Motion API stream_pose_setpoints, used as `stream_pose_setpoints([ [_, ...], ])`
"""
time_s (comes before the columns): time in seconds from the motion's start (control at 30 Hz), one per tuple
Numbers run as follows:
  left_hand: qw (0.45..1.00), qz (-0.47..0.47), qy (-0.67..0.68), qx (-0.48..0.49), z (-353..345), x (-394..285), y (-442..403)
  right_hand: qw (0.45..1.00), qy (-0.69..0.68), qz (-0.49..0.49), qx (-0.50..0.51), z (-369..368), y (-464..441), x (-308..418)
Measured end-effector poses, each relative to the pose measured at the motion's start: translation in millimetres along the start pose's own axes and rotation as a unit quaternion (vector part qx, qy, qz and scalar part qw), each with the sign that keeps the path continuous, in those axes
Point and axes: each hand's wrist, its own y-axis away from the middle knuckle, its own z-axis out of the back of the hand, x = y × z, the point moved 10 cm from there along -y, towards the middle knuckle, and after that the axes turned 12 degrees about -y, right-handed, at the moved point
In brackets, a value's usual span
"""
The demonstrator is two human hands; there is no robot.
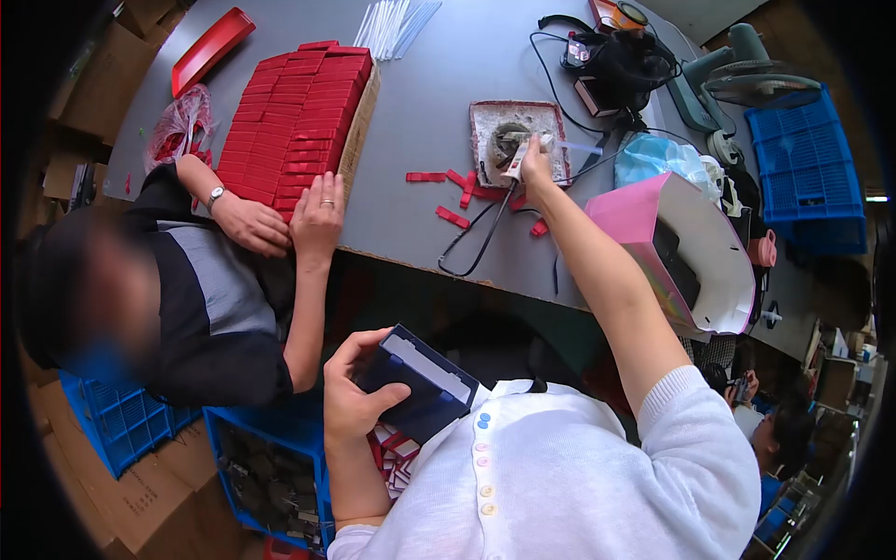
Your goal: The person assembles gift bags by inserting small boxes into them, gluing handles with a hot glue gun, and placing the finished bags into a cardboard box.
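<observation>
My left hand grips a dark blue box in front of my white top, thumb on one face and fingers round the far edge. A pale strip runs along the box's upper side. Reaching out over the table, my right hand is wrapped round a white glue gun with a translucent stick at its back. The gun is above a square, crusted tray holding a dark round thing. Short red ribbon pieces lie around the tray's near side. The gun's black cord loops to the table edge.
A person at the left rests both hands by a big block of stacked red pieces. White sticks lie at the back. A pink box, a fan and blue crates stand to the right.
</observation>
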Motion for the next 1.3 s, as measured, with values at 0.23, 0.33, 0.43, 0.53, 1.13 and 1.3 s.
stream_pose_setpoints([
  [0.23,1.0,0.018,0.001,0.003,15,17,5,0.956,0.28,0.043,0.077,34,30,46],
  [0.33,0.999,0.013,-0.013,0.036,13,17,-1,0.959,0.209,-0.002,0.19,50,68,43],
  [0.43,0.998,0.019,-0.019,0.063,12,18,-7,0.824,0.44,0.352,0.058,69,113,70],
  [0.53,0.995,0.037,-0.022,0.091,7,22,-10,0.767,0.487,0.41,0.079,49,131,42],
  [1.13,0.97,-0.056,-0.081,0.223,-51,-27,-21,0.917,-0.106,-0.088,0.375,105,311,128],
  [1.3,0.959,-0.069,-0.091,0.261,-79,-46,-20,0.892,0.05,0.083,0.442,107,369,187],
])
